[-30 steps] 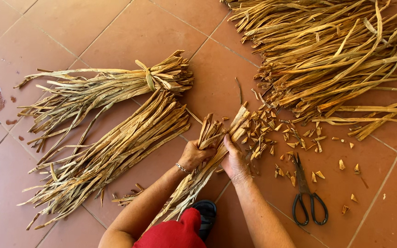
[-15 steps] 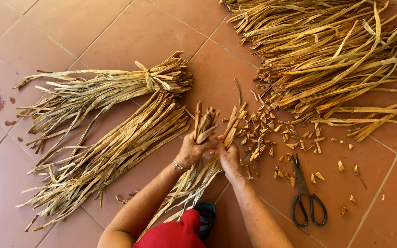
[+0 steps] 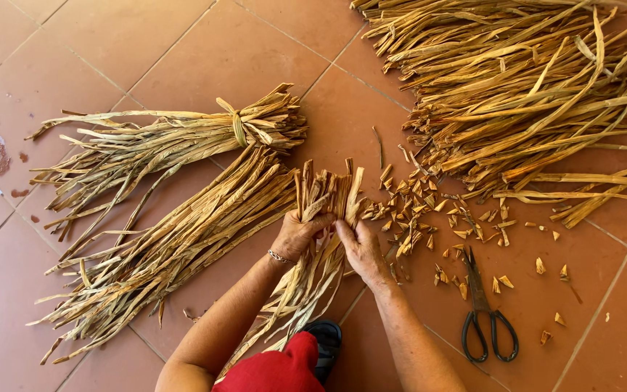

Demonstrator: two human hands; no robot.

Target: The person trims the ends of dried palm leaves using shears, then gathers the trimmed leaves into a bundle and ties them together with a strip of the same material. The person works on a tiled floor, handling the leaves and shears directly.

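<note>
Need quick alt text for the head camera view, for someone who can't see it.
Both hands, left hand and right hand, grip a bundle of dried leaf strips over a terracotta tile floor. Two finished bundles lie left; black scissors and cut scraps lie right, below a loose pile.

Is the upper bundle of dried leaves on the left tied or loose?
Tied. A leaf strip is knotted around the upper bundle near its cut ends, pinching the leaves together there.

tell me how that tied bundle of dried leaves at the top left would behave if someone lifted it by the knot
The tied bundle would likely feel light, since its strips look dry and thin. The cut end by the knot probably stays together, while the loose tips splaying left would likely droop and shed bits, like the scraps on the floor.
</note>
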